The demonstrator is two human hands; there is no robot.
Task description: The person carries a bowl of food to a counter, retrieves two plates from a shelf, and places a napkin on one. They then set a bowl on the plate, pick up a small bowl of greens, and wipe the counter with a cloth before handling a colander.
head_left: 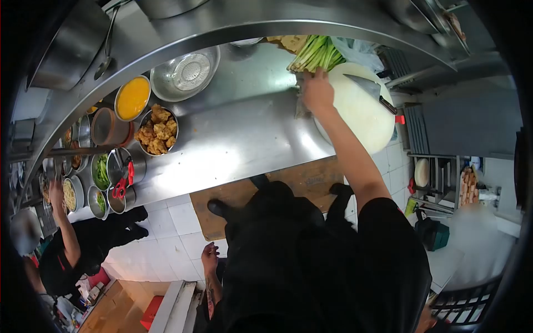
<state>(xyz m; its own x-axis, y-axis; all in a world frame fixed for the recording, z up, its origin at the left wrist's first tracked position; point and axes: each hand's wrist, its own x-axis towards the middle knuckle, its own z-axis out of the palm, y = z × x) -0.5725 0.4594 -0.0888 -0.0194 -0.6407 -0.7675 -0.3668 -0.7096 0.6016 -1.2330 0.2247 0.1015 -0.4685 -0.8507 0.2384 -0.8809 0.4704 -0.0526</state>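
My right hand (318, 93) reaches forward past the left edge of a round white cutting board (358, 125). Its fingertips meet the pale ends of a bunch of scallions (315, 54); whether they grip the stalks is hidden. A crumpled greyish cloth or bag (302, 106) lies beside the palm. On the board rests a cleaver (363, 86) with a dark handle. My left hand does not show clearly; a smaller hand with a tattooed forearm (210, 291), low at left, seems to be another person's.
Along the steel counter (244, 119) stand a metal basin (186, 72), a bowl of yellow liquid (132, 98), a bowl of fried pieces (158, 132) and red-handled scissors (123, 180). A co-worker (78, 244) reaches among bowls at left. A steel shelf edge (266, 26) arches overhead.
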